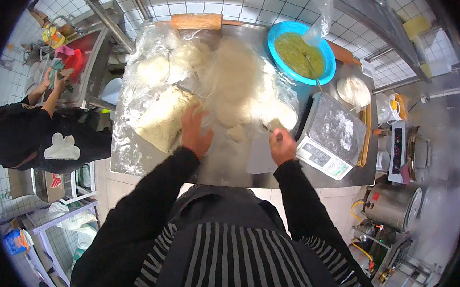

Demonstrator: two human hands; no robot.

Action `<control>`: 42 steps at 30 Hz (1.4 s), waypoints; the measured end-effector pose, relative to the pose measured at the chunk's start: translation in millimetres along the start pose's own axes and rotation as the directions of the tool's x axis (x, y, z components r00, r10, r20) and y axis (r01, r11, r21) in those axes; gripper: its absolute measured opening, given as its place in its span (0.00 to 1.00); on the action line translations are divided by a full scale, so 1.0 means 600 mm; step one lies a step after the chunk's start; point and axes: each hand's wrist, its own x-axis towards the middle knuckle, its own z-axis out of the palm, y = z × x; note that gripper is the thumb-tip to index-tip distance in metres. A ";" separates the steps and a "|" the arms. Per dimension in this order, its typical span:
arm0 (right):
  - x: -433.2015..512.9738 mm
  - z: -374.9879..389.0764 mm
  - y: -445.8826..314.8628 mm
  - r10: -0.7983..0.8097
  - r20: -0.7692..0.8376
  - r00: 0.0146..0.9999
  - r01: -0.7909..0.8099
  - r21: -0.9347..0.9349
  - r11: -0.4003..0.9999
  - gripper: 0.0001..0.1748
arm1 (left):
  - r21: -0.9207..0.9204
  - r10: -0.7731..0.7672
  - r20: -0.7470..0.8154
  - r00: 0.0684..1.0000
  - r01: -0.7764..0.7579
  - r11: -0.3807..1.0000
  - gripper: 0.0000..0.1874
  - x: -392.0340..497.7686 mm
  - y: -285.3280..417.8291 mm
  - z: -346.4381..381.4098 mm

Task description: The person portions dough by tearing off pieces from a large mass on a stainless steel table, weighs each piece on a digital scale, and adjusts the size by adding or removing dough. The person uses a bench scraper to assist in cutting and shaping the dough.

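My left hand (194, 133) has its fingers apart at the right edge of a large slab of dough (166, 117); I cannot tell whether it presses on it. Farther right, my right hand (282, 147) is curled around a small tan thing (273, 125), too blurred to identify. Just left of that hand lies a flat pale grey rectangular plate (261, 158). A small dough piece (235, 132) sits between the hands. Beyond them, plastic-covered dough (153, 71) and more pale dough (284, 113) spread over the floury steel table (220, 171). A hazy blur hides the middle.
A digital scale (335, 127) stands at right, near a blue basin (272, 52) of yellow-green liquid and a bagged white lump (353, 92). A wooden rolling pin (196, 21) lies along the back. At left, another person (27, 129) works at a sink (93, 62).
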 end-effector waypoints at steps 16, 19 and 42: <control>-0.065 0.050 0.066 0.551 0.244 0.798 -0.522 -0.178 0.834 0.55 | -0.053 -0.470 0.432 0.770 0.542 0.839 0.31 -0.045 0.056 0.150; -0.077 0.058 0.067 0.578 0.226 0.784 -0.566 -0.121 0.815 0.51 | -0.116 -0.577 0.479 0.661 0.700 0.705 0.27 -0.065 0.017 0.095; -0.066 0.062 0.038 0.400 0.207 0.893 -0.369 -0.173 0.913 0.41 | 0.509 -0.243 0.272 0.931 0.075 0.858 0.37 0.107 -0.158 -0.013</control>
